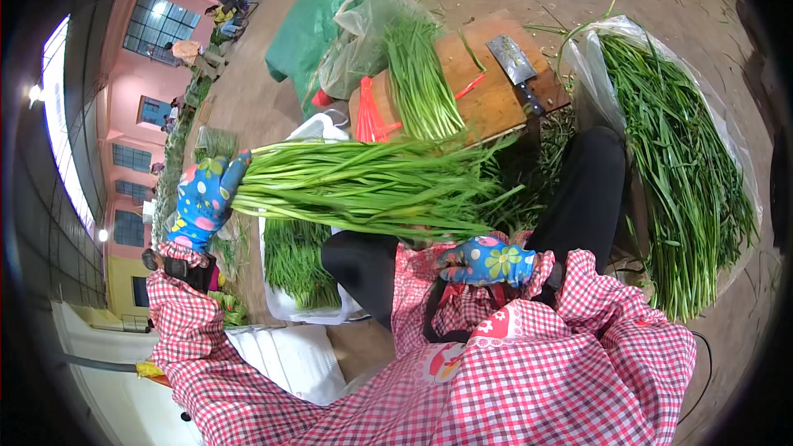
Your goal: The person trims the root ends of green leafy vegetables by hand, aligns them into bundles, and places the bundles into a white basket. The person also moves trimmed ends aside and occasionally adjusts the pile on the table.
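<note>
My left hand, in a blue flowered glove, is closed around the pale stem ends of a large bunch of garlic chives. The bunch extends sideways across my lap, its green tips pointing right. Just below those tips is my right hand, gloved alike, close to my checked apron. Its fingers are partly hidden, so I cannot tell whether it grips anything. Beyond the held bunch, another bunch of chives rests on a wooden board. A cleaver lies flat there beside red plastic strips.
On the right stands an open plastic bag full of long green chives. A white basket holding chives is by my left knee. Green sacking lies behind the board. Several people sit along the far wall.
</note>
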